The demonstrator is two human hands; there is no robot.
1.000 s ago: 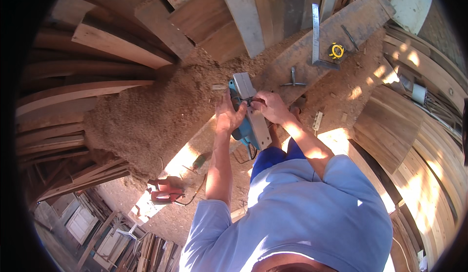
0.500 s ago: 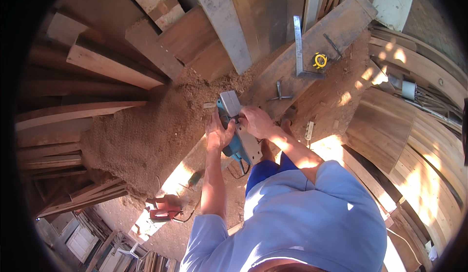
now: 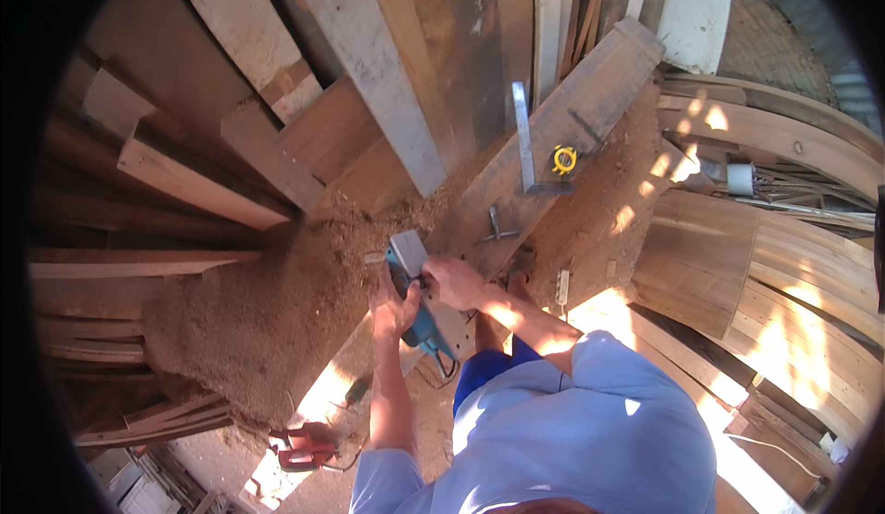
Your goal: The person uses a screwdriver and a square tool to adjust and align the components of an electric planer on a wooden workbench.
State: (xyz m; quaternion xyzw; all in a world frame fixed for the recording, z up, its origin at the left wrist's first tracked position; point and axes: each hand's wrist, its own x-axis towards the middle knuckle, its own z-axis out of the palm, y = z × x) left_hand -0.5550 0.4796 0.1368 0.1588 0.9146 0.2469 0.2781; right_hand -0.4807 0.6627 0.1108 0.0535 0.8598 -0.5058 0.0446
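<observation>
A blue electric planer (image 3: 422, 331) is turned so that its flat grey sole faces me, with the front plate (image 3: 408, 251) at its far end. My left hand (image 3: 392, 309) is wrapped round the planer's left side, thumb toward the middle. On the planer's middle gap, my right hand (image 3: 454, 282) has its fingers bent and pressed together. Whatever its fingertips hold there is hidden. Just right of the planer, a T-shaped metal tool (image 3: 499, 226) lies on a long wooden board (image 3: 479, 202).
Farther along the board lie a metal try square (image 3: 523, 136), a yellow-and-black round thing (image 3: 564, 160) and a dark rod (image 3: 585, 129). Sawdust (image 3: 267, 320) covers the ground at left. A red corded power tool (image 3: 304, 449) lies lower left. A white power strip (image 3: 562, 286) is at right.
The whole view has shifted, so the board, planer and hands appear farther left and lower. Both hands stay on the planer in nearly the same grip.
</observation>
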